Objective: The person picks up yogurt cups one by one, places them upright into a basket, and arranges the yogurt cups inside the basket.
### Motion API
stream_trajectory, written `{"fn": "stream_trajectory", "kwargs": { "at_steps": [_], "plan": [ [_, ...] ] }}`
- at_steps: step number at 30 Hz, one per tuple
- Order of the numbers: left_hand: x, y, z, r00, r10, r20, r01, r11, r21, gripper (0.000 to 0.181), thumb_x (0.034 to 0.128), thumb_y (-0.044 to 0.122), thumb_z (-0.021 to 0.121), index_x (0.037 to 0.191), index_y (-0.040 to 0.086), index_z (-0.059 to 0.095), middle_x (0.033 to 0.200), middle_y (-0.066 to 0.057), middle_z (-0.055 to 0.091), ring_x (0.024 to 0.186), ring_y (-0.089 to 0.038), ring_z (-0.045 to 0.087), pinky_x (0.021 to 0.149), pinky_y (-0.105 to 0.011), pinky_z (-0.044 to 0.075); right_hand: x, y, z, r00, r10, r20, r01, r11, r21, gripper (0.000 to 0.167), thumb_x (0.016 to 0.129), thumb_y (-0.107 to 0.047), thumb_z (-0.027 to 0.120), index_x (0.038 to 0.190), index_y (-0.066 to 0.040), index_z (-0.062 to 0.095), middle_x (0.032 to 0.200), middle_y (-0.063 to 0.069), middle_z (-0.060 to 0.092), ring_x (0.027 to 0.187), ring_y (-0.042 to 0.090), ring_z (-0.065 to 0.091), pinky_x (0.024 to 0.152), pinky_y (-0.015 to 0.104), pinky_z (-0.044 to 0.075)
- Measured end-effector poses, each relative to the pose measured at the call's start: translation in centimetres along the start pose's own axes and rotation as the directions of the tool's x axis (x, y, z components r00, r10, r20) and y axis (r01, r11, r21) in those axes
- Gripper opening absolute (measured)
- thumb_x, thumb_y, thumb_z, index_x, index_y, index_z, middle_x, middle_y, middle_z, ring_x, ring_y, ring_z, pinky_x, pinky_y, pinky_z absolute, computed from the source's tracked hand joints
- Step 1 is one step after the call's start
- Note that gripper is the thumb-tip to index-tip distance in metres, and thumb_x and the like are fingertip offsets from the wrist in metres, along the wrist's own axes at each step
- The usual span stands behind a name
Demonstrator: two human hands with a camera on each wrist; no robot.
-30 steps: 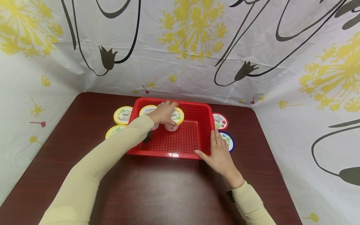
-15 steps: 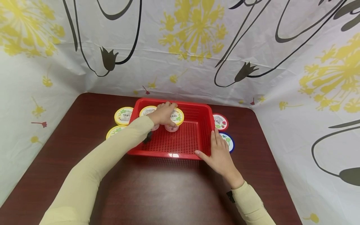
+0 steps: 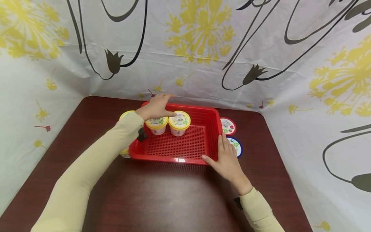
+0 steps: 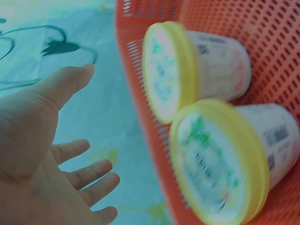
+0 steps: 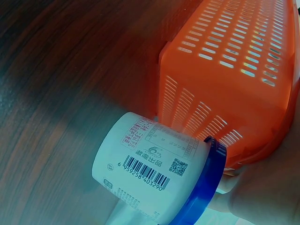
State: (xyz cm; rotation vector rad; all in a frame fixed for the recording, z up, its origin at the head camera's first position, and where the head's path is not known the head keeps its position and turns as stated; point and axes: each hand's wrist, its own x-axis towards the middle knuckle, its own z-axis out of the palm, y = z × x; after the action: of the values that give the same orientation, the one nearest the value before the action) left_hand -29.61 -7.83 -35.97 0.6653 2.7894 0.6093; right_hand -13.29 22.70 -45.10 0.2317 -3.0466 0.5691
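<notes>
Two yellow-lidded white tubs, a left one [image 3: 157,128] and a right one [image 3: 179,122], stand side by side in the back left of a red perforated plastic basket [image 3: 179,160]. My left hand [image 3: 155,108] hovers over the basket's back left rim, holding nothing. In the left wrist view its fingers are spread apart from both tubs. My right hand [image 3: 227,161] rests at the basket's front right corner, fingers along the right side and thumb on the front rim. Beside that hand stands a blue-lidded tub [image 5: 150,164], its barcode showing in the right wrist view.
Outside the basket's right side stands a red-lidded tub [image 3: 228,125], behind the blue-lidded one. On the left are more yellow-lidded tubs, one at the back [image 3: 127,114] and one at the front [image 3: 125,152], partly hidden by my left arm. A patterned cloth [image 3: 185,64] hangs behind the dark wooden table [image 3: 174,199].
My left hand has let go of the right yellow-lidded tub and moved up and left, uncovering both tubs in the basket. The right hand has stayed at the basket corner.
</notes>
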Motion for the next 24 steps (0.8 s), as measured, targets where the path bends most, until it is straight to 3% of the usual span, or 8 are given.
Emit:
{"fn": "stream_trajectory", "kwargs": {
  "at_steps": [6,15,20,24],
  "plan": [
    [-1.9,-1.3,-2.8,0.999,0.001,-0.049,-0.002,1.000,-0.016,0.084,0.0906,0.046,0.067,0.155,0.009,0.028,0.158,-0.018,0.033,0.149,-0.039,0.026,0.122,-0.058,0.021,0.1,0.0,0.1,1.000,-0.001,0.002,0.001,1.000,0.000,0.115,0.081,-0.074,0.057,0.159,-0.003,0.011,0.168,0.016,0.007,0.148,0.045,0.024,0.114,0.070,0.026],
    [-6.5,-2.0,-6.0,0.984,-0.006,-0.179,0.002,1.000,-0.023,0.082,0.0911,0.039,0.068,0.155,0.009,0.028,0.159,-0.017,0.033,0.148,-0.040,0.027,0.121,-0.060,0.021,0.1,0.1,0.3,1.000,-0.004,0.005,0.004,1.000,-0.003,0.115,0.082,-0.074,0.056,0.159,-0.003,0.010,0.168,0.016,0.007,0.148,0.045,0.024,0.115,0.070,0.026],
    [-8.7,-2.6,-6.3,0.952,0.021,-0.307,-0.022,1.000,-0.001,0.081,0.0911,0.036,0.069,0.155,0.009,0.028,0.160,-0.018,0.032,0.148,-0.039,0.026,0.121,-0.062,0.019,0.1,0.2,0.3,1.000,-0.010,-0.002,0.010,1.000,-0.015,0.114,0.083,-0.073,0.056,0.158,-0.002,0.010,0.167,0.017,0.008,0.147,0.046,0.025,0.115,0.070,0.025],
    [-10.2,-3.5,-5.8,0.907,0.048,-0.418,-0.045,0.999,0.018,0.081,0.0901,0.031,0.071,0.155,0.012,0.028,0.160,-0.016,0.030,0.149,-0.037,0.026,0.121,-0.061,0.020,0.2,0.2,0.3,1.000,-0.014,-0.002,0.014,1.000,-0.015,0.114,0.083,-0.074,0.056,0.158,-0.002,0.011,0.167,0.017,0.008,0.147,0.046,0.025,0.115,0.069,0.026]
  ]
}}
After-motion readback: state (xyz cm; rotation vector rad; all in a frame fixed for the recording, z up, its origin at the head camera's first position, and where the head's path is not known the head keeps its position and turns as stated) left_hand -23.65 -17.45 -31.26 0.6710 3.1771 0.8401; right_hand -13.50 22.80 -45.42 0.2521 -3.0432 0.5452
